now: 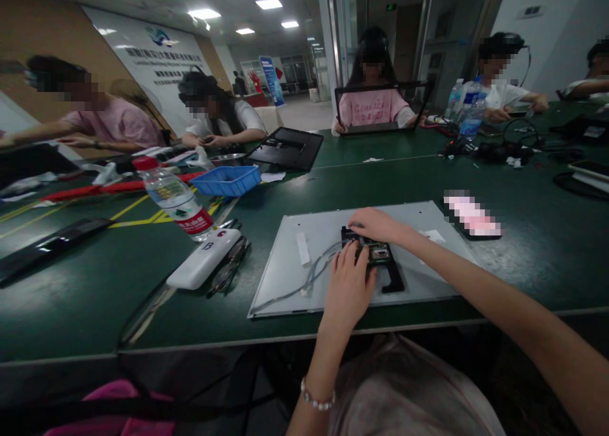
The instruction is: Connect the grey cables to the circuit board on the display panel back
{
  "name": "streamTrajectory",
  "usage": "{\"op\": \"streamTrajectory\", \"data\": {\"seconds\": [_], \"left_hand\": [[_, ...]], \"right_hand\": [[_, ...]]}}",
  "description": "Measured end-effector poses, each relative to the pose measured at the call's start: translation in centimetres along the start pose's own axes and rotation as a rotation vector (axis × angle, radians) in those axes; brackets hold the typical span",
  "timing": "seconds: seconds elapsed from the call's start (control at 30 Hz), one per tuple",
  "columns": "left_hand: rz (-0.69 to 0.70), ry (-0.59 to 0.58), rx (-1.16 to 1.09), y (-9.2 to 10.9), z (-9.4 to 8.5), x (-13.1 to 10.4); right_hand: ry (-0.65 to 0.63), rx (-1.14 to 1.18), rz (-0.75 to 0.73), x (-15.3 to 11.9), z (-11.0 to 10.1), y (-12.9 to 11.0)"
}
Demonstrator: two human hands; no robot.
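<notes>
A circuit board (pixel 380 253) in a black plastic bracket (pixel 396 280) lies on the back of a flat grey display panel (pixel 280 284). My left hand (pixel 349 277) reaches over the board's near left side, fingers bent onto it and thumb at its near edge. Across the far side comes my right hand (pixel 373 223), its fingers curled down at the bracket's far left corner; the fingertips are partly hidden. Grey cables (pixel 316 271) run from the board's left end over the panel. A white strip (pixel 302 249) lies left of the hands.
Left of the panel are a white power bank (pixel 204 258), eyeglasses (pixel 229 268), a water bottle (pixel 178 201) and a blue tray (pixel 228 181). A phone (pixel 471 214) lies right. Across the green table (pixel 295 204), a person holds a black frame (pixel 383 130); other people sit around.
</notes>
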State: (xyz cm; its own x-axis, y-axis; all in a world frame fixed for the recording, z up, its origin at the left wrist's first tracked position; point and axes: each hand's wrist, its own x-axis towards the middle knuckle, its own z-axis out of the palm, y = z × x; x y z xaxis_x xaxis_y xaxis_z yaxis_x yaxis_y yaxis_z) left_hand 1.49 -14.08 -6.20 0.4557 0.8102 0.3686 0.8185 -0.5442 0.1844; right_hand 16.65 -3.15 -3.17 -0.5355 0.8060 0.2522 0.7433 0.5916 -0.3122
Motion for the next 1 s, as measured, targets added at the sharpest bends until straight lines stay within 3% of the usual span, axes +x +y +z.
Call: {"op": "streamTrajectory", "data": {"seconds": [0.13, 0.23, 0.43, 0.63, 0.87, 1.0], "left_hand": [[0.001, -0.007, 0.012, 0.1, -0.1, 0.0], [-0.004, -0.014, 0.026, 0.2, -0.1, -0.1], [-0.008, -0.012, 0.053, 0.1, 0.0, -0.1], [-0.015, -0.021, 0.045, 0.1, 0.0, 0.0], [-0.014, -0.029, 0.035, 0.0, 0.1, -0.1], [-0.009, -0.019, 0.034, 0.0, 0.2, -0.1]], "right_hand": [[-0.006, -0.067, 0.009, 0.5, 0.4, 0.5], [0.03, -0.153, 0.058, 0.3, -0.3, 1.3], [0.155, -0.349, 0.197, -3.4, -3.0, 4.4], [0.021, -0.297, 0.265, -6.7, -1.7, 7.1], [0.086, -0.235, 0.234, -6.8, -1.7, 7.9], [0.052, -0.267, 0.185, -7.0, -1.6, 8.1]]}}
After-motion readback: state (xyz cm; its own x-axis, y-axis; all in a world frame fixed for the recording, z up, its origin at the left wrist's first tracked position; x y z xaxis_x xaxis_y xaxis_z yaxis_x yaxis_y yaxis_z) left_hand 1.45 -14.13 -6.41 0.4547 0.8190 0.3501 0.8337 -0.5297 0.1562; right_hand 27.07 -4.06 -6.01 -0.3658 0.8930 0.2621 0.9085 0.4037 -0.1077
